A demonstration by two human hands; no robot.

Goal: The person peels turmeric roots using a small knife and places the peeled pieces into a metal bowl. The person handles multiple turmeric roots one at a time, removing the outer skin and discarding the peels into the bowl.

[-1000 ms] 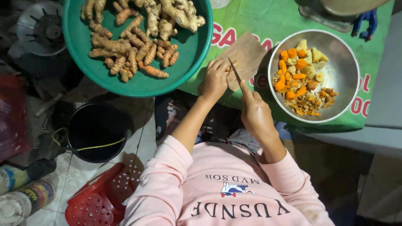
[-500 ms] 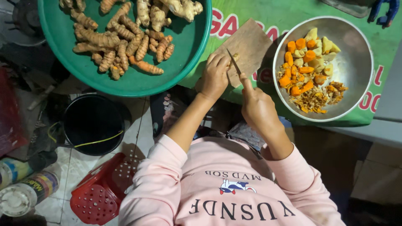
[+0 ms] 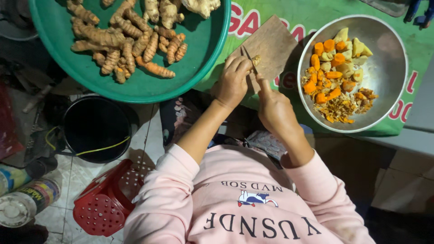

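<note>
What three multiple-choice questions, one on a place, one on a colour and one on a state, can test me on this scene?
1. Where do the cut orange pieces lie?
A. in the metal bowl
B. on a white plate
C. in a glass jar

2. What colour is the basin of whole roots?
A. blue
B. green
C. white

3. What does the right hand hold?
A. nothing
B. a spoon
C. a knife

Answers:
1 A: the pieces lie heaped inside the metal bowl.
2 B: its bare wall is plainly green.
3 C: the hand grips the knife over the cutting board, at the root piece held by the left hand.
</note>
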